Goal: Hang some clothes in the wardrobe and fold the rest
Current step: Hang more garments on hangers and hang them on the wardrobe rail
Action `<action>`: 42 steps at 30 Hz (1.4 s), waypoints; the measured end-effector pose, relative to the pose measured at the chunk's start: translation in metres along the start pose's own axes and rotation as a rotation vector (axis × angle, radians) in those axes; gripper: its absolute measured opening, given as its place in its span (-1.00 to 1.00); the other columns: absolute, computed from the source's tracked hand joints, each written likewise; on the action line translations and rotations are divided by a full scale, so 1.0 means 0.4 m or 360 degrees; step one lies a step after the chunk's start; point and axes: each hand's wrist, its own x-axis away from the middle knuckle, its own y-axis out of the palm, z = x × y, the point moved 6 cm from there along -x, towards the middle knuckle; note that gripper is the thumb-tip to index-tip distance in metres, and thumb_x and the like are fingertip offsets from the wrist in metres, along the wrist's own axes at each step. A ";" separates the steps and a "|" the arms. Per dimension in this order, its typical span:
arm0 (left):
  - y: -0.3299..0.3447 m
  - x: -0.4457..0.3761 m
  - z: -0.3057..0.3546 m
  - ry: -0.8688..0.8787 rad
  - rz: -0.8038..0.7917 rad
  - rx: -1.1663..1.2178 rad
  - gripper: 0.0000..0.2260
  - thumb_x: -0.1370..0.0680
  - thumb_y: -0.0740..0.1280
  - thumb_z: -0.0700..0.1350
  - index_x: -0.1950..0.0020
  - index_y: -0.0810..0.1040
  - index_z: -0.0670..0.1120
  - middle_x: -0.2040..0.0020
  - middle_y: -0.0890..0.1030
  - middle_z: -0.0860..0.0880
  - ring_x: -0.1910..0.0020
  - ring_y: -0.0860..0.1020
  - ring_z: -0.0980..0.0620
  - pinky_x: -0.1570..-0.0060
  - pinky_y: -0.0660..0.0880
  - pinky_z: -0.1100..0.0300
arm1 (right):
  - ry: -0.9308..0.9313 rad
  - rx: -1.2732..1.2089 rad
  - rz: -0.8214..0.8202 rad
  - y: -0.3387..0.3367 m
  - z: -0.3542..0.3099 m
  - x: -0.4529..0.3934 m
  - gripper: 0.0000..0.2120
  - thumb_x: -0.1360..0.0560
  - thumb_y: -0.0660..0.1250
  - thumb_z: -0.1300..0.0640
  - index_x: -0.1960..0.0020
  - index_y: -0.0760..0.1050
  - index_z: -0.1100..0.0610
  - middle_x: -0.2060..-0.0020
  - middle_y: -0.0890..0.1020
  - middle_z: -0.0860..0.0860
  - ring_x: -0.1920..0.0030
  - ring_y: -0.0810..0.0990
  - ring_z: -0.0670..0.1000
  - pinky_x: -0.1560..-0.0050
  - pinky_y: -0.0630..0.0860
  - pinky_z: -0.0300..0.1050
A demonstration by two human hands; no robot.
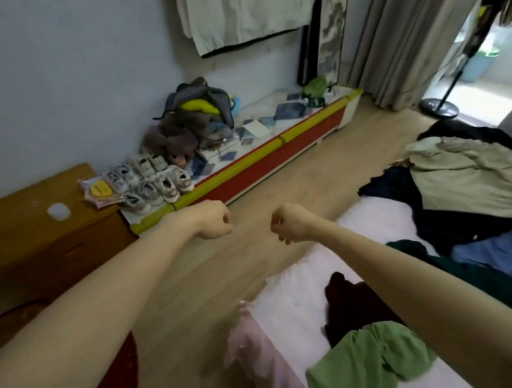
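No text can be read anywhere (the yellow packet label [100,188] is blurred).

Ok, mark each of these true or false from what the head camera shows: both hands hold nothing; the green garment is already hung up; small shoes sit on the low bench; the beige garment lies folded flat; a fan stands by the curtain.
1. The left hand and right hand are fisted and hold nothing. True.
2. The green garment hangs up. False: it lies crumpled on the bed.
3. Small shoes sit on the low bench. True.
4. The beige garment is folded flat. False: it lies rumpled on the pile.
5. A fan stands by the curtain. True.
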 end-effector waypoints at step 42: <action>-0.179 -1.218 1.089 0.2186 -0.0615 -0.1361 -0.71 -0.58 0.20 0.02 -0.12 0.58 -0.13 -0.10 0.59 -0.05 -0.09 0.55 -0.09 -0.10 0.51 0.02 | 0.2398 -0.1632 0.1479 -0.269 0.909 -0.167 -0.84 -0.51 0.19 0.21 0.20 0.45 0.26 0.13 0.65 0.31 0.29 0.55 0.10 0.11 0.58 0.09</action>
